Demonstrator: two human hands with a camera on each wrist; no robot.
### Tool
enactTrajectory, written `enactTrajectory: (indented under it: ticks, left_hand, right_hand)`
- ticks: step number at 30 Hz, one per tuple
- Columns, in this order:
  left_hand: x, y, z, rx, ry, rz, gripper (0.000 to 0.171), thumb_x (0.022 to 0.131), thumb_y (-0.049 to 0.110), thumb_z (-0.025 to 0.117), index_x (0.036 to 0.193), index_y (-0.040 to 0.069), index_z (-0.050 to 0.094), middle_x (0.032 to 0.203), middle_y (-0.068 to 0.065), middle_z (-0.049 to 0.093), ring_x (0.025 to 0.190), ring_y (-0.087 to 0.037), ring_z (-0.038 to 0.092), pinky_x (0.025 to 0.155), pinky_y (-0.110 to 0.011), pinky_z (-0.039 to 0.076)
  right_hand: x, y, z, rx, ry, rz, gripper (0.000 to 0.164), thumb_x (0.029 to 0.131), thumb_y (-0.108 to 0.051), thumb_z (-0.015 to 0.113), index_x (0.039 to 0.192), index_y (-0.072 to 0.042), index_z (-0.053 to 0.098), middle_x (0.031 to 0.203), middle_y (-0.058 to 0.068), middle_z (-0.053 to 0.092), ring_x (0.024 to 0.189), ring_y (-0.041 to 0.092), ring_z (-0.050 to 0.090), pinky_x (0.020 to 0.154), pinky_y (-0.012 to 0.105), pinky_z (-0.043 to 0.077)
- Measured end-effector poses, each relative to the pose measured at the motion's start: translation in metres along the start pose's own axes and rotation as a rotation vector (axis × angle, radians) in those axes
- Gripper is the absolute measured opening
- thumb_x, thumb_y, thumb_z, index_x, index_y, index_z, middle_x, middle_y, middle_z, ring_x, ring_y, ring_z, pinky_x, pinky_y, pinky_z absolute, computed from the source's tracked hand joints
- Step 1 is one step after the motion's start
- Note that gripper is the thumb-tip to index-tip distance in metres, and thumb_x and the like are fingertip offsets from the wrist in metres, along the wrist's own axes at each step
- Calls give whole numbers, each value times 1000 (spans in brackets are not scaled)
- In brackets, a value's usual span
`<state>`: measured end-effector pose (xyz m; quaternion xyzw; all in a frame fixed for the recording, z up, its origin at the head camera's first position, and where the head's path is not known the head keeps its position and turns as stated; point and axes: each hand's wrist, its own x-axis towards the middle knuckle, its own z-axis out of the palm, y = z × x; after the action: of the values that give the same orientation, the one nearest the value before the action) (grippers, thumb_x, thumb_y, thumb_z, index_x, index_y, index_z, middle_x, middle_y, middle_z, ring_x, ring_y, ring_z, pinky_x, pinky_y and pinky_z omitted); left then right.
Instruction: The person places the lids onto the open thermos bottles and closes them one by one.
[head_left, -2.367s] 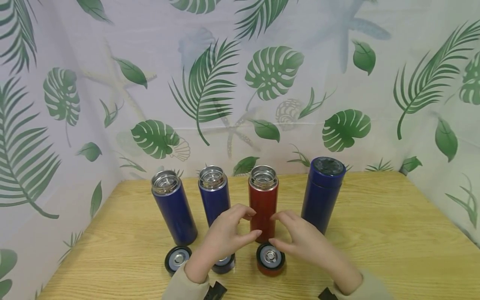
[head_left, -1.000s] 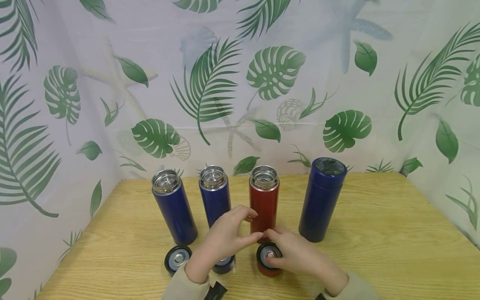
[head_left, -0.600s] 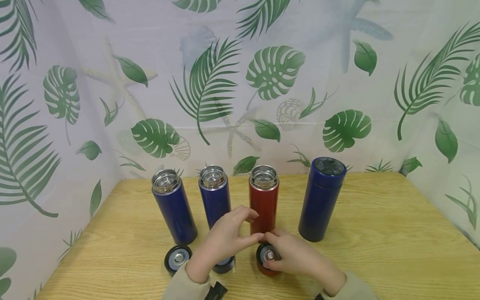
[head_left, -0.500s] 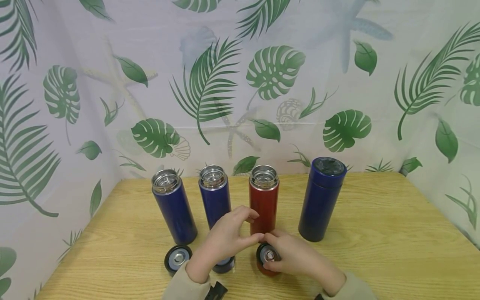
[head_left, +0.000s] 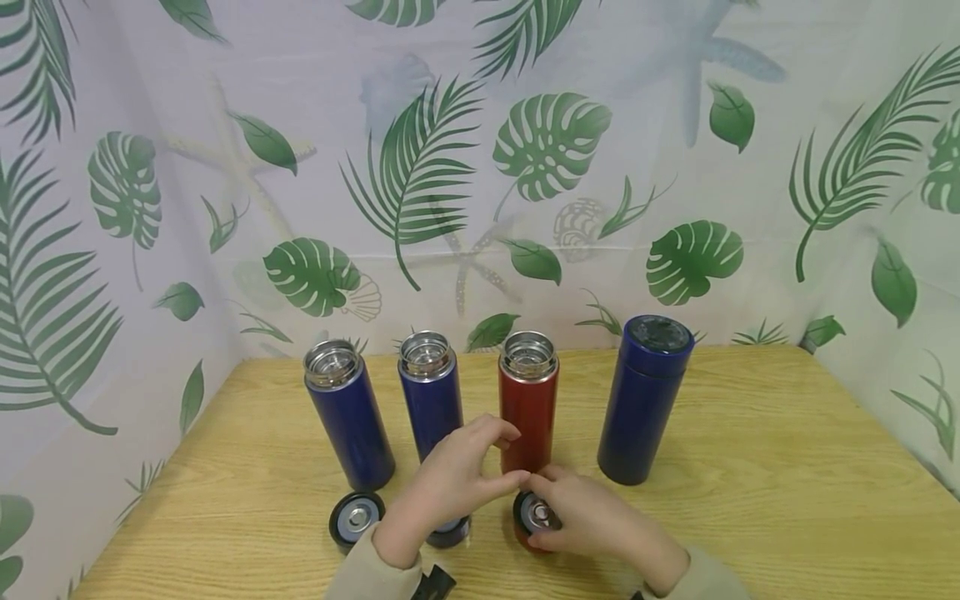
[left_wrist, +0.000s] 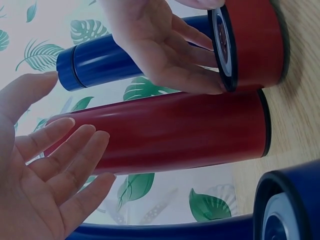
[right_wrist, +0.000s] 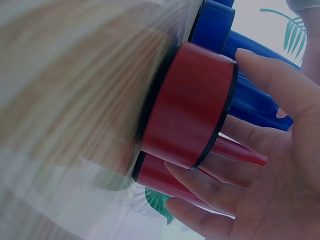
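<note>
My right hand [head_left: 588, 514] spans the red bottle lid [right_wrist: 187, 105], which lies inside-up on the table. In the right wrist view its thumb meets the lid's black rim and its fingertips curl at the opposite side. My left hand [head_left: 455, 471] hovers before the red bottle [head_left: 528, 425], fingers loosely bent and holding nothing; the left wrist view shows its palm and spread fingers [left_wrist: 82, 150] apart from that bottle. The red bottle stands upright, uncapped, its steel mouth showing, just behind the red lid.
Two uncapped blue bottles [head_left: 351, 433] stand left of the red one. Their lids lie in front: one blue lid [head_left: 356, 518] in plain sight, the other blue lid [head_left: 450, 535] partly behind my left wrist. A capped blue bottle [head_left: 647, 408] stands at right. A leaf-patterned cloth [head_left: 480, 167] hangs behind the table.
My right hand has come down and left from beside the red bottle onto the red lid, its thumb shifting to the lid's near edge. My left hand has barely moved.
</note>
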<state>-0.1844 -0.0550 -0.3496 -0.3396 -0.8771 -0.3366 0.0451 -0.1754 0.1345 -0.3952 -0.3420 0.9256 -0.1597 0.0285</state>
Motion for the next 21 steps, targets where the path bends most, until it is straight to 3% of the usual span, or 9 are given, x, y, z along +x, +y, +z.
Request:
enactTrajectory:
  ticks: [8,16,21]
  left_hand:
    - [1,0,0,4,-21,-9,36,80,31,65,105,6,56,100,-3,57,91,-12,55,78,-24,45]
    - [0,-1,1,8,-6,8,36,80,31,65,105,7,56,99,-3,57,90,-14,55,76,-24,45]
    - [-1,-1,0,7,-9,6,36,80,32,65,104,7,56,100,-2,57,91,-14,55,77,-24,45]
  right_hand:
    - [0,1,0,8,-46,8,52,69,-33,74,111,-7,56,96,3,53,77,12,52,61,27,45]
    - [-1,1,-2,7,-93,-9,69,63,-29,79,121,-7,50,103,6,52,83,18,55,65,30,47]
    - [-2,1,-2,16,-108,-3,71,61,-25,80,122,-7,50,104,7,52,83,18,55,64,29,47]
